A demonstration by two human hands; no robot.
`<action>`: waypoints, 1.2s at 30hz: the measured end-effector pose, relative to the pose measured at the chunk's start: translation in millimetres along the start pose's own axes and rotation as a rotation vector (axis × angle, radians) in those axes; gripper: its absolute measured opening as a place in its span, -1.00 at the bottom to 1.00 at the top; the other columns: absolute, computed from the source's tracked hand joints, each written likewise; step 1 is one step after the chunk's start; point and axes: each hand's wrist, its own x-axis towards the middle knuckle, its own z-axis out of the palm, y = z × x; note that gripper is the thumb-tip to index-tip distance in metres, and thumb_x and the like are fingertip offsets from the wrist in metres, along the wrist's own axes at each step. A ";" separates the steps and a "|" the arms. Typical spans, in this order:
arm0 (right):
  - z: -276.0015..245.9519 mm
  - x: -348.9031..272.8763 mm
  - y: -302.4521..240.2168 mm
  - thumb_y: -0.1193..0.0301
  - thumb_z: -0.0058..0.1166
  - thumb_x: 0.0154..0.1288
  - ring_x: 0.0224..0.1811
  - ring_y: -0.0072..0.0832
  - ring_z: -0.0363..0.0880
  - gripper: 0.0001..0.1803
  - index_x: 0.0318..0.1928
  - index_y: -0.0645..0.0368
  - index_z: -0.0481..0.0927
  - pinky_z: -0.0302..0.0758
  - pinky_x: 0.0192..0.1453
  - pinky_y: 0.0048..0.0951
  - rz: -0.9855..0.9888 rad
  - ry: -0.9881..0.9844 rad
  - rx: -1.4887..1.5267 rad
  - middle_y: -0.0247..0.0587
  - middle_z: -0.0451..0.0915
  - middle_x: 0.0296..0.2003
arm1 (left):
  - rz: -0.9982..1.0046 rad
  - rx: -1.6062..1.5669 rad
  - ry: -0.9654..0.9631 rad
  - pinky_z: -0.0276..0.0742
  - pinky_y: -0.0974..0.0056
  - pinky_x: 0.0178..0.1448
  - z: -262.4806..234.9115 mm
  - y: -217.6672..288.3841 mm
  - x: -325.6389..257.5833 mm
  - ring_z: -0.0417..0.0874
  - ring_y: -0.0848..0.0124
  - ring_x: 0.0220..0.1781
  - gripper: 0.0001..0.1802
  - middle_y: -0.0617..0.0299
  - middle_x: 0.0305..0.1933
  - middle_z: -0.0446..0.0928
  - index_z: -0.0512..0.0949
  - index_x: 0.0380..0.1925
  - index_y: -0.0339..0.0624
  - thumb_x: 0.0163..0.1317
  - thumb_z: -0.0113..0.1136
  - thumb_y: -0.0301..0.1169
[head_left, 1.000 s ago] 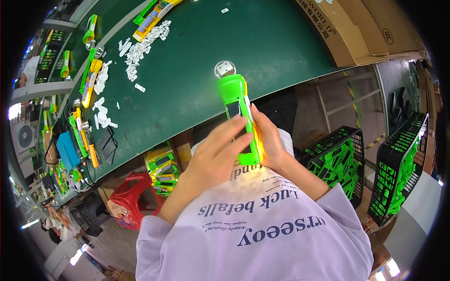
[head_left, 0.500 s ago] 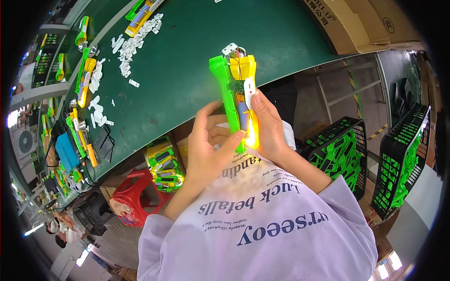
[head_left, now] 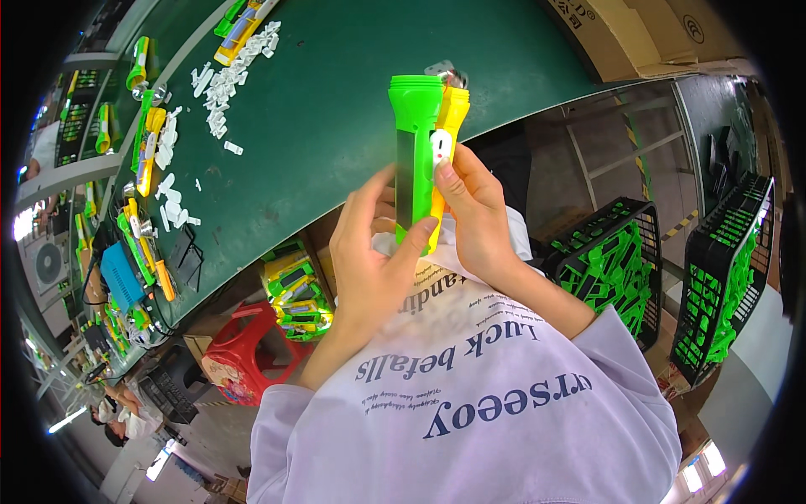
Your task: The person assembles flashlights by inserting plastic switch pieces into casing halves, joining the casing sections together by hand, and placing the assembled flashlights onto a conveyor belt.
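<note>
Between my two hands stands a flashlight body, raised above the near edge of the green table (head_left: 336,109). Its green half shell (head_left: 417,102) faces me and lies against the yellow half shell (head_left: 454,107), which shows along the right side. A white switch piece (head_left: 441,143) sits at the seam, and a shiny reflector (head_left: 454,79) pokes out behind the wide end. My left hand (head_left: 369,231) grips the lower part of the green shell from the left. With its thumb by the switch, my right hand (head_left: 477,202) holds the yellow side. The inner parts are hidden.
Small white plastic pieces (head_left: 220,99) lie scattered on the table's left, near other half-built flashlights (head_left: 151,139). A cardboard box (head_left: 630,42) stands far right. Black crates (head_left: 621,277) of green parts stand at right. A red stool (head_left: 252,344) is lower left.
The green shell has swung over the yellow shell, covering the wires, battery and circuit board seen before. The bright glow at the lower end no longer shows.
</note>
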 end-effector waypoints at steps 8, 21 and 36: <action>-7.5 -2.8 2.1 0.29 -0.05 0.52 -0.07 -0.62 0.51 -0.57 0.23 0.32 0.38 0.50 0.00 -0.55 -0.041 -0.009 -0.061 -0.27 0.56 -0.07 | -0.131 -0.137 0.014 0.56 0.35 -0.14 -1.3 -0.6 3.2 0.60 0.42 -0.19 -0.38 0.13 -0.14 0.56 0.44 0.17 -0.32 0.06 0.39 -0.50; -1.8 -3.0 0.4 0.15 -0.27 0.60 -0.12 -0.67 0.47 -0.60 0.11 0.20 0.45 0.48 -0.03 -0.55 0.085 -0.001 0.149 -0.37 0.52 -0.16 | -0.124 -0.137 -0.089 0.58 0.35 0.03 11.5 -15.0 5.3 0.59 0.42 -0.04 -0.33 0.08 0.02 0.52 0.35 0.23 -0.41 0.10 0.38 -0.59; -7.9 -1.5 1.4 0.19 -0.30 0.59 -0.04 -0.54 0.57 -0.58 0.21 0.21 0.40 0.55 0.01 -0.46 0.135 0.009 0.156 -0.26 0.57 -0.04 | -0.096 -0.020 -0.011 0.62 0.36 -0.12 18.2 -5.4 -0.8 0.67 0.42 -0.24 -0.43 0.08 -0.24 0.64 0.46 0.03 -0.44 0.01 0.48 -0.54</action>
